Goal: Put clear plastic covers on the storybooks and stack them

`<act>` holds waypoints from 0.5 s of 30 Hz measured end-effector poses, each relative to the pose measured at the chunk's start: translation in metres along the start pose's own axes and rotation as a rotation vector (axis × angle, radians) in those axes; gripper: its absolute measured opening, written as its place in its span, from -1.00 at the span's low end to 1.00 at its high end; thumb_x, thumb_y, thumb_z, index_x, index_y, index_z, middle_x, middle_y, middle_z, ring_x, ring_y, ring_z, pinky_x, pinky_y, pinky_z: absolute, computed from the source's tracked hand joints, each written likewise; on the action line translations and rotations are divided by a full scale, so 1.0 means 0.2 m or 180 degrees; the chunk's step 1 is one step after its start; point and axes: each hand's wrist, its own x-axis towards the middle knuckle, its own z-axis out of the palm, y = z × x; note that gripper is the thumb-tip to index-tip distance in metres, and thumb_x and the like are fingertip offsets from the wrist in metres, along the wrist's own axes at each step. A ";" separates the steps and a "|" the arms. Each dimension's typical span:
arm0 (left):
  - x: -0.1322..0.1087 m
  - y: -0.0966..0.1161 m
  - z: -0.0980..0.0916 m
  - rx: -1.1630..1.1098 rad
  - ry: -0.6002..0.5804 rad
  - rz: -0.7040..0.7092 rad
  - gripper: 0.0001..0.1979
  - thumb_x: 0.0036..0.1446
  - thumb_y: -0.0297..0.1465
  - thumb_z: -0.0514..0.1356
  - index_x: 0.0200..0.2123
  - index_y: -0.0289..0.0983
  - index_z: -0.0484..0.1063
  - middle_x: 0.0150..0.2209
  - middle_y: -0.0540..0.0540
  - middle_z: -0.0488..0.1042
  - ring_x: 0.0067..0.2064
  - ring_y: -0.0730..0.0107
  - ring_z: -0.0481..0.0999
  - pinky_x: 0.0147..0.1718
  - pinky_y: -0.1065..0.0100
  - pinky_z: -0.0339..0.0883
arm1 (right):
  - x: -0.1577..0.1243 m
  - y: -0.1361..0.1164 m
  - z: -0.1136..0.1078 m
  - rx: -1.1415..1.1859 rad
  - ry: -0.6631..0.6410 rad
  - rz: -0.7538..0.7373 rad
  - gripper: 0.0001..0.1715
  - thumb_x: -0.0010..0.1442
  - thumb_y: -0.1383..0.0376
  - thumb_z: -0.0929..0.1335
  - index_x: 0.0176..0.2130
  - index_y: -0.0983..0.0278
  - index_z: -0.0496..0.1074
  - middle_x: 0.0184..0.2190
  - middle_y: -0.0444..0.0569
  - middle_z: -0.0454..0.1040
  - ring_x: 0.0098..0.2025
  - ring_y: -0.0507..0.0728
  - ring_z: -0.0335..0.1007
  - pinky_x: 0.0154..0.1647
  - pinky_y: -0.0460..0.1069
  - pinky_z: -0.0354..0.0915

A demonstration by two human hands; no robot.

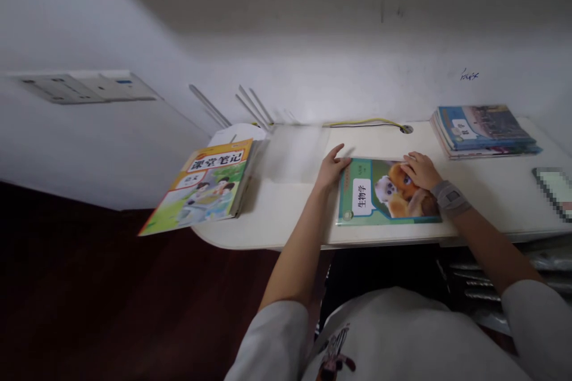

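1. The left fingers (338, 149) stand moderately open, the thumb parted from the rest and touching the upper left corner of the green book (388, 205).
2. The right fingers (413, 161) lie on the same cover near its far edge, bent a little and slightly apart; whether any tip curls beneath the edge cannot be told.
3. The green book lies flat on the worktop (286, 223), between the two sets of fingers and reaching nearer the body than either. Its lettering runs sideways.
4. The right fingers hide part of the cover's monkey picture; a grey wristband (451, 196) behind them overlaps the book's right end.
5. Well left of the left fingers, a yellow book (196, 187) tops a pile and juts past the worktop's rounded end; what lies under it is mostly covered.
6. Beyond the left fingers, to their left, a pale patch (297, 155) and some thin grey bars (250, 106) are blurred.
7. Far right of the right fingers, a dark-edged object (552, 187) is pixelated and cut off by the view.
8. Nearer, also to their right, sits a stack (485, 131) of thin, glossy paperbacks.
9. Straight beyond the right fingers, a slim yellow wire (361, 122) runs to a round hole (406, 129) in the smooth white worktop.
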 end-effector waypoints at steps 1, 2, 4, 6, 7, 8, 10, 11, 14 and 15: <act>0.01 0.01 -0.01 -0.0208 -0.0233 -0.0118 -0.24 -0.14 -0.33 0.36 0.19 -0.27 0.27 -0.51 0.07 0.48 -0.46 0.42 0.49 -0.33 0.32 0.39 | 0.01 0.01 0.00 0.0082 0.0023 -0.0063 -0.47 0.33 0.13 0.15 0.09 0.38 0.39 0.05 0.25 0.41 0.08 0.28 0.28 0.09 0.16 0.15; 0.02 0.02 -0.02 -0.0298 -0.0409 -0.0225 -0.26 -0.21 -0.34 0.40 0.12 -0.30 0.35 -0.51 0.06 0.48 -0.46 0.43 0.48 -0.34 0.33 0.39 | 0.02 0.02 0.00 0.0150 0.0053 -0.0109 -0.49 0.32 0.14 0.16 0.07 0.38 0.40 0.00 0.23 0.44 0.04 0.27 0.31 0.08 0.14 0.15; 0.04 0.05 -0.03 -0.0279 -0.0543 -0.0339 -0.38 -0.32 -0.34 0.45 -0.09 -0.33 0.48 -0.50 0.03 0.51 -0.46 0.45 0.47 -0.35 0.36 0.38 | 0.02 0.03 -0.01 0.0253 0.0115 -0.0191 -0.51 0.31 0.15 0.18 0.04 0.37 0.42 -0.07 0.19 0.47 -0.02 0.26 0.32 0.07 0.14 0.15; 0.03 0.08 -0.05 -0.0169 -0.0545 -0.0346 -0.54 -0.36 -0.32 0.46 -0.29 -0.33 0.53 -0.49 0.01 0.52 -0.46 0.47 0.46 -0.39 0.39 0.35 | 0.02 0.03 -0.03 0.0364 0.0164 -0.0277 -0.53 0.29 0.16 0.20 0.03 0.37 0.42 -0.11 0.18 0.49 -0.04 0.26 0.33 0.05 0.15 0.16; 0.02 0.10 -0.06 -0.0098 -0.0552 -0.0315 -0.60 -0.36 -0.31 0.46 -0.36 -0.33 0.53 -0.50 0.00 0.52 -0.47 0.48 0.44 -0.41 0.40 0.33 | 0.02 0.03 -0.05 0.0438 0.0186 -0.0320 -0.54 0.28 0.17 0.21 0.03 0.37 0.41 -0.12 0.17 0.50 -0.05 0.26 0.34 0.04 0.14 0.17; 0.02 0.11 -0.07 -0.0007 -0.0558 -0.0268 -0.64 -0.34 -0.29 0.45 -0.40 -0.32 0.53 -0.51 0.01 0.51 -0.48 0.49 0.42 -0.43 0.41 0.31 | 0.01 0.04 -0.07 0.0524 0.0199 -0.0358 -0.55 0.26 0.18 0.22 0.03 0.37 0.41 -0.13 0.17 0.50 -0.06 0.26 0.35 0.03 0.13 0.19; -0.01 0.13 -0.08 0.0248 -0.0535 -0.0152 -0.69 -0.30 -0.28 0.43 -0.44 -0.31 0.52 -0.55 0.02 0.47 -0.50 0.50 0.38 -0.45 0.41 0.26 | 0.00 0.04 -0.12 0.0708 0.0187 -0.0381 -0.57 0.21 0.20 0.25 0.01 0.36 0.40 -0.15 0.15 0.51 -0.09 0.24 0.37 -0.01 0.11 0.23; -0.02 0.14 -0.08 0.0365 -0.0512 -0.0099 -0.70 -0.28 -0.27 0.41 -0.44 -0.31 0.52 -0.56 0.02 0.46 -0.51 0.50 0.37 -0.46 0.41 0.25 | 0.00 0.04 -0.14 0.0791 0.0157 -0.0371 -0.58 0.20 0.21 0.25 -0.01 0.35 0.40 -0.15 0.13 0.51 -0.10 0.23 0.39 -0.03 0.10 0.25; -0.05 0.15 -0.07 0.0523 -0.0404 -0.0002 -0.70 -0.26 -0.23 0.40 -0.45 -0.31 0.52 -0.54 0.01 0.46 -0.48 0.46 0.38 -0.42 0.36 0.26 | -0.03 0.06 -0.22 0.0977 0.0012 -0.0296 -0.66 0.17 0.24 0.25 -0.09 0.30 0.44 -0.20 0.09 0.53 -0.18 0.20 0.41 -0.12 0.06 0.28; -0.05 0.15 -0.07 0.0516 -0.0345 0.0048 -0.69 -0.27 -0.21 0.40 -0.47 -0.31 0.51 -0.52 0.00 0.47 -0.45 0.43 0.40 -0.39 0.35 0.27 | -0.03 0.08 -0.24 0.1035 -0.0030 -0.0259 -0.68 0.17 0.24 0.25 -0.13 0.29 0.45 -0.23 0.07 0.54 -0.21 0.18 0.42 -0.15 0.04 0.28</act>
